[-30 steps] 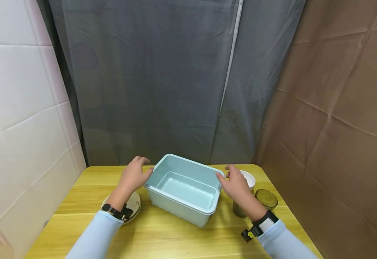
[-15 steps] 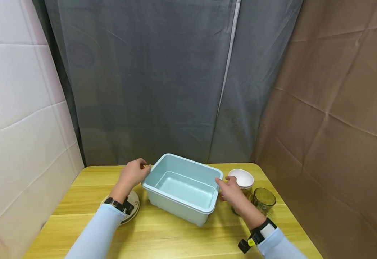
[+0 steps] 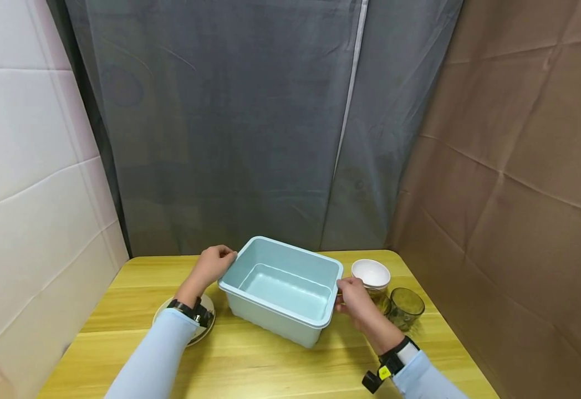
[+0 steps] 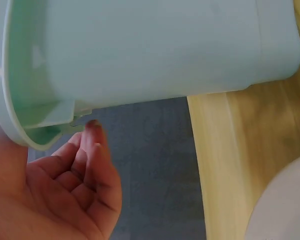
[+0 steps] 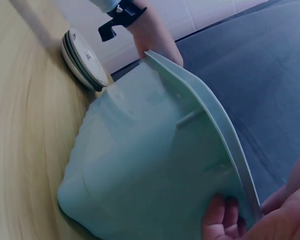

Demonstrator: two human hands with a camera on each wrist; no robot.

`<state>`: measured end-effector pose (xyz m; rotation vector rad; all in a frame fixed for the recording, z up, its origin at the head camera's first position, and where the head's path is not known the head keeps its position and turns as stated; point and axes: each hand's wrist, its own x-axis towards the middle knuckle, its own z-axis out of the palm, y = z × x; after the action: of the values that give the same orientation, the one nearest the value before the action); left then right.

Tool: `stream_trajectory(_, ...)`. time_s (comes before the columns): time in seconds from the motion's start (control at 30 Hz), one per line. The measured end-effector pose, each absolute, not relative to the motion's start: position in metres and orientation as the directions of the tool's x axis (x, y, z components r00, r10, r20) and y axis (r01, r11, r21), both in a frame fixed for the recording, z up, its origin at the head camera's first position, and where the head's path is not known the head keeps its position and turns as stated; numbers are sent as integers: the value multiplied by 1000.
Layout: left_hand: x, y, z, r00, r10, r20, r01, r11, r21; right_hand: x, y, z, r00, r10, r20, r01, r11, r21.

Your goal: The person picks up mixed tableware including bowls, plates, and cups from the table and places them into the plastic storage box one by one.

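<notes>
Table (image 3: 280,377) beneath, tub (image 3: 273,321) held at both ends

The pale blue tub stands upright on the wood before you. Stacked plates (image 5: 85,57) lie left of the tub. Your left hand (image 3: 213,265) grips the tub's left end, fingers curled under the rim; your right hand (image 3: 354,299) pinches the right rim. White bowls (image 3: 371,273) stand right of the tub, as do two green glasses (image 3: 407,306), one partly hidden

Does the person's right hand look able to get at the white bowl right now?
Probably yes, if the right hand first lets go of the tub, whose rim it grips. The white bowl is close by, with nothing covering its open top.
</notes>
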<state>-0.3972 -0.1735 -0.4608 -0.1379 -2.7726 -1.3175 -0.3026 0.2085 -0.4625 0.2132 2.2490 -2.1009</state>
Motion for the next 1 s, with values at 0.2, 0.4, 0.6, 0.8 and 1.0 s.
stream_trajectory(0.2, -394, -176, -462, -995, 77, 64, 96, 540, 836, -305, 204, -468, -989, 95, -113, 115, 18, -993)
stream_trajectory(0.4, -394, -182, -464, -997, 79, 11, 48, 482, 875, -311, 202, -470, -988, 101, -115, 116, 6, -993)
stream_trajectory(0.6, -388, -187, -464, -994, 91, -54, -10, 422, 907, -321, 204, -468, -991, 79, -108, 113, 57, -992)
stream_trajectory(0.8, -378, -190, -463, -990, 103, -100, -57, 358, 932, -336, 207, -462, -991, 62, -122, 127, 97, -987)
stream_trajectory(1.0, -366, -195, -460, -988, 121, -100, -60, 299, 952, -352, 208, -457, -987, 32, -159, 162, 148, -976)
